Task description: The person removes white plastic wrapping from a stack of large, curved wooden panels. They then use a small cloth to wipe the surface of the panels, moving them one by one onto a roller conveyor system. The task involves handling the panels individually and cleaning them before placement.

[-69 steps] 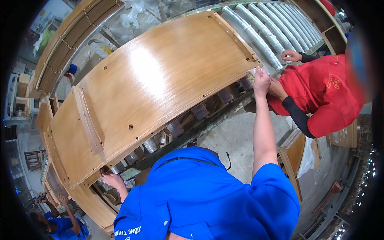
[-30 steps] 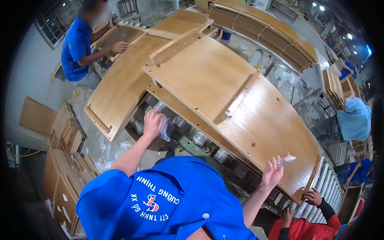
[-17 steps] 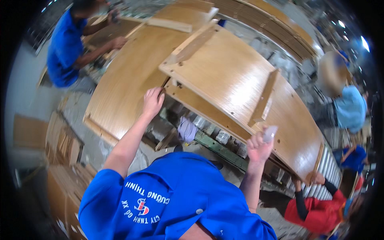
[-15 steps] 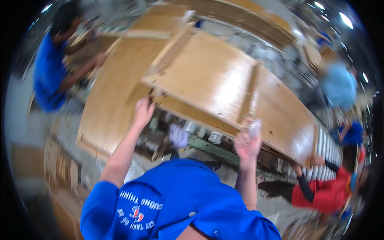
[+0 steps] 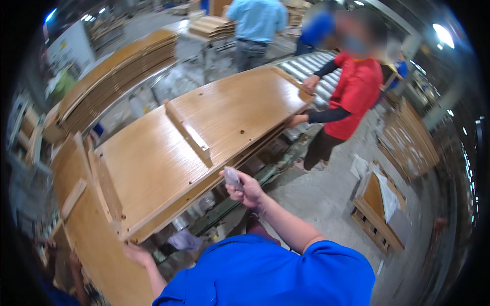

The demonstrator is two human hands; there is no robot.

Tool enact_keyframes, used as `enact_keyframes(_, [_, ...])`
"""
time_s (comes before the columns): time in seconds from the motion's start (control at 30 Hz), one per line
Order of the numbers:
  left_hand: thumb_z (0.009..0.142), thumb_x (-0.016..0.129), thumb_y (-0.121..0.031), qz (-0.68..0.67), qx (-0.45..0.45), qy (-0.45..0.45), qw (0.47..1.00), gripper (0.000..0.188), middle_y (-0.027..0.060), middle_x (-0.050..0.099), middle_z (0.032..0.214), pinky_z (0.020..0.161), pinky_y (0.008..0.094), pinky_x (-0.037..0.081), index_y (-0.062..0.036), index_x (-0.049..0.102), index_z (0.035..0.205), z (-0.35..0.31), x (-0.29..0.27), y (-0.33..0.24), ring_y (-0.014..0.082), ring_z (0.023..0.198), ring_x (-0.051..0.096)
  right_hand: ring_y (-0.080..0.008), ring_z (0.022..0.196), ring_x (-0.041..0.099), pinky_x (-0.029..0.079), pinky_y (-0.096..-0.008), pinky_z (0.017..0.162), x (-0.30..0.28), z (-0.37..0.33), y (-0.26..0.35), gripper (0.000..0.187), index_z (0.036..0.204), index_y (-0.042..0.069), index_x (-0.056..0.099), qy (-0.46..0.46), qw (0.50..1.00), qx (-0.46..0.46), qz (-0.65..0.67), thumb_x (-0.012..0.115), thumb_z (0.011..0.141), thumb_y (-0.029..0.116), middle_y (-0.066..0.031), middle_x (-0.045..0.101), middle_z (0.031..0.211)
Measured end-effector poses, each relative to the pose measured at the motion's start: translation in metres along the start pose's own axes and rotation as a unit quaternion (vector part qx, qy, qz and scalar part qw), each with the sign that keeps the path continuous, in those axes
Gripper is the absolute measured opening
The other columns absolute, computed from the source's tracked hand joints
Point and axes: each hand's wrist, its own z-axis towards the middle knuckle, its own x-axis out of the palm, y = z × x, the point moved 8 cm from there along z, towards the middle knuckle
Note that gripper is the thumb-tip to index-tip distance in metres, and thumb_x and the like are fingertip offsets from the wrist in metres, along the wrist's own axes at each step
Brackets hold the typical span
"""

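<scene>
In front of me is a long varnished wooden panel (image 5: 138, 176) with raised edge strips and a crossbar (image 5: 188, 132). My left hand (image 5: 139, 254) is at its near left corner, fingers stretched out and close to the edge; whether they bear any weight I cannot tell. In my right hand (image 5: 247, 191), raised over the panel's near edge, is a small pale, see-through packet (image 5: 233, 178) whose contents I cannot make out. Another wooden panel (image 5: 109, 262) lies lower, at the left. A co-worker in red (image 5: 357, 86) has both hands on the panel's far right end.
A roller conveyor (image 5: 326, 74) runs behind the far end. Stacked boards (image 5: 122, 69) stand at the back left, more boards (image 5: 406, 137) at the right. A wooden piece with white sheeting (image 5: 380, 209) is on the floor. Purple cloth (image 5: 185, 240) hangs beneath the panel.
My view has swung right, bringing the co-worker in red and the conveyor further into sight. The packet stays in my right hand; my left hand remains near the panel's corner.
</scene>
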Motion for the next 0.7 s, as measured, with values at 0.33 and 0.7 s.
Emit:
enact_keyframes(0.33, [0.094, 0.038, -0.023, 0.105, 0.020, -0.041, 0.993, 0.036, 0.0207, 0.053, 0.112, 0.088, 0.0440, 0.038, 0.0035, 0.048, 0.115, -0.003, -0.004, 0.009, 0.0364, 0.102, 0.049, -0.0069, 0.036, 0.019, 0.018, -0.0229, 0.038, -0.022, -0.032, 0.038, 0.054, 0.093, 0.006, 0.049, -0.078, 0.994, -0.055, 0.047, 0.027, 0.090, 0.055, 0.0047, 0.024, 0.050])
enact_keyframes(0.7, [0.091, 0.045, -0.015, -0.315, 0.027, 0.096, 0.944, 0.026, 0.0136, 0.054, 0.101, 0.082, 0.0299, 0.041, 0.0032, 0.051, 0.109, -0.004, -0.057, -0.161, 0.0200, 0.092, 0.052, -0.0139, 0.095, 0.050, 0.039, -0.0300, 0.080, 0.017, -0.061, 0.100, 0.039, 0.125, 0.012, 0.039, 0.145, 0.978, -0.126, 0.080, 0.037, 0.093, 0.035, -0.0037, 0.055, 0.097])
